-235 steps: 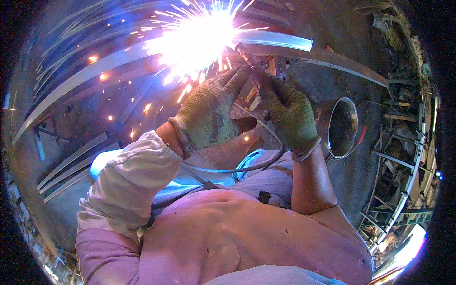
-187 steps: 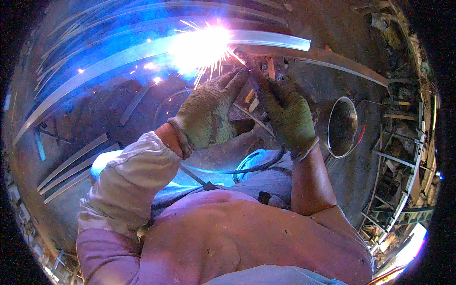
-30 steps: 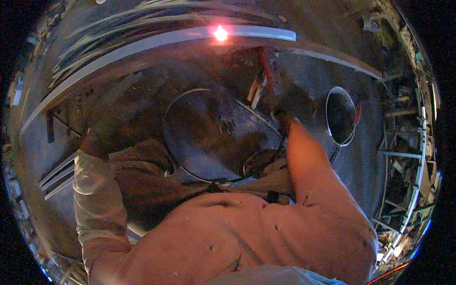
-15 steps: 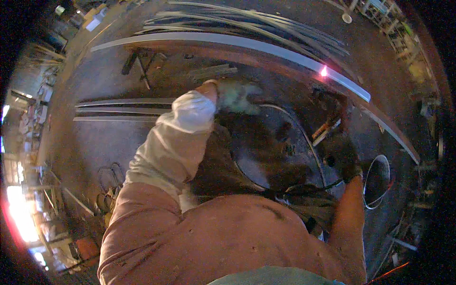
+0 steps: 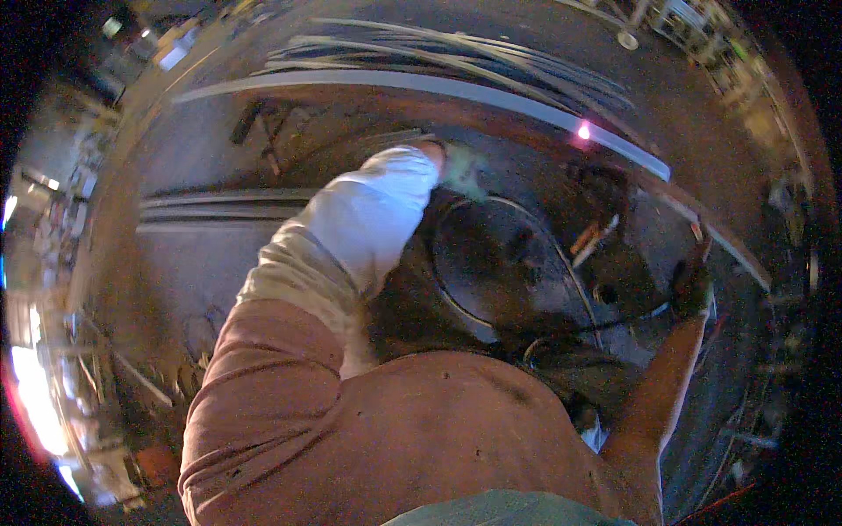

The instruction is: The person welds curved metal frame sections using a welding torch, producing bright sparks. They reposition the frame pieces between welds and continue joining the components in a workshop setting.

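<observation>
My left hand (image 5: 467, 171), in a pale greenish glove, reaches out over the dark floor just short of the long metal bar (image 5: 395, 81). Motion smears its fingers, so their pose does not show. My right hand (image 5: 691, 291) is in deep shadow at the right, below the far end of the bar. Its fingers look closed, and a dark cable (image 5: 636, 324) runs up to it from near my body. What it grips is too dark to name. A bright pinkish-white glow (image 5: 584, 131) sits on the bar's edge, apart from both hands.
Several thin metal strips (image 5: 456, 44) lie beyond the bar. More lengths (image 5: 219, 211) lie at the left. A looped hose or cable (image 5: 561, 250) curves over the floor before me. A rusty stand with an orange-brown piece (image 5: 588, 241) is under the bar's right part.
My right hand has moved outward to the right and a little farther from my body. My left hand has shifted slightly right. The whole view has tilted a little.
</observation>
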The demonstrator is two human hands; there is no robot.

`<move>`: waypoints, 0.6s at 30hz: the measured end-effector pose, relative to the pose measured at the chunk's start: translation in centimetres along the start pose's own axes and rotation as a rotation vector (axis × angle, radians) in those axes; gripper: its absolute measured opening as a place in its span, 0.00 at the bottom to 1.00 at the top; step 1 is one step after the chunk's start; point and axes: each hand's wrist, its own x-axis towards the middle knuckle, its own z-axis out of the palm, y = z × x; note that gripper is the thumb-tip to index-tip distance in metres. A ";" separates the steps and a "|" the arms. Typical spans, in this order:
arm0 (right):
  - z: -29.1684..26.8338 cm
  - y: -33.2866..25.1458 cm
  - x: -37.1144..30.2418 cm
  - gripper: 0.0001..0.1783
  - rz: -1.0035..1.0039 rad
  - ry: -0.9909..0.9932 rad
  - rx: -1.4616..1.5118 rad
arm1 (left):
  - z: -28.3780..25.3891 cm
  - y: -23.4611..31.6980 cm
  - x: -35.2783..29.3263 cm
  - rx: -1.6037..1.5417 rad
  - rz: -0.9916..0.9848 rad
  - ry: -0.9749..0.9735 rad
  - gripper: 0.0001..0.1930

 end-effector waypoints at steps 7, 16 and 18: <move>-0.3 -15.7 -11.8 0.20 0.032 -0.046 0.876 | -4.0 -3.1 0.7 0.311 -0.170 0.476 0.47; 4.6 -10.6 -8.4 0.19 -0.391 0.024 0.390 | -6.3 -11.1 3.9 0.483 -0.346 0.701 0.46; 5.9 -9.1 -7.5 0.20 -0.255 -0.030 0.663 | -6.6 -10.3 5.1 0.448 -0.439 0.639 0.46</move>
